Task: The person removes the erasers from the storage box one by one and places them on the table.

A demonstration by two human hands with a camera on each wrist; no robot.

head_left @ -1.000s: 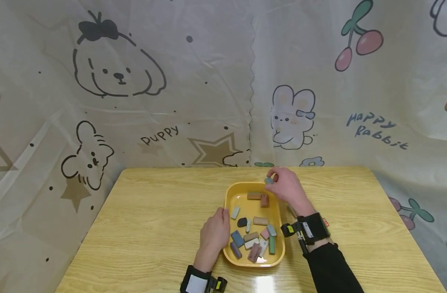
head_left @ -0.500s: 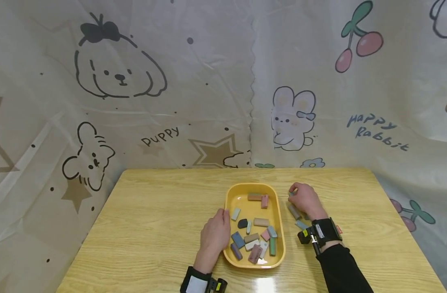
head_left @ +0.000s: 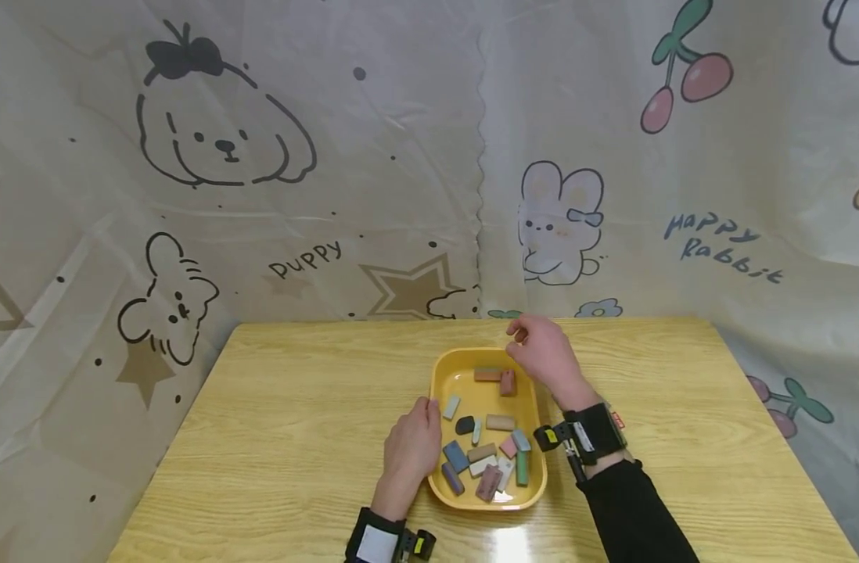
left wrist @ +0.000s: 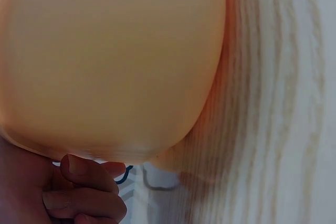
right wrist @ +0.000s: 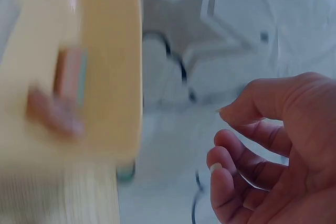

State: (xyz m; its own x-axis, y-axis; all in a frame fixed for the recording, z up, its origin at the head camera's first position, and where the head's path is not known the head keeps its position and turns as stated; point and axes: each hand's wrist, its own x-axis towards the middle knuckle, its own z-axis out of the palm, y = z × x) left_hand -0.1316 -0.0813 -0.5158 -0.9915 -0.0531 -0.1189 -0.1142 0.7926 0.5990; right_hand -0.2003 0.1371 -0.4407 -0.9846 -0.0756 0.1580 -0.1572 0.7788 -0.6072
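My left hand grips the left side of a yellow tray; its curled fingers show at the tray's edge in the left wrist view. Small coloured blocks lie inside, many bunched at the near end: a blue block, a green block and a mauve block among them. At the far end a brown block touches a reddish block. Over the tray's far right corner is my right hand, fingers loosely bent, thumb apart from them, nothing between them.
The tray stands on a wood-grain table. Behind the table hangs a pale curtain printed with cartoon animals. Each wrist wears a black strap with a small camera, such as the right wrist camera. My right forearm covers part of the table right of the tray.
My right hand held a grey-blue block over the tray's far corner, moved right to the blocks on the table, and is back over the corner without it. The left hand stays on the tray.
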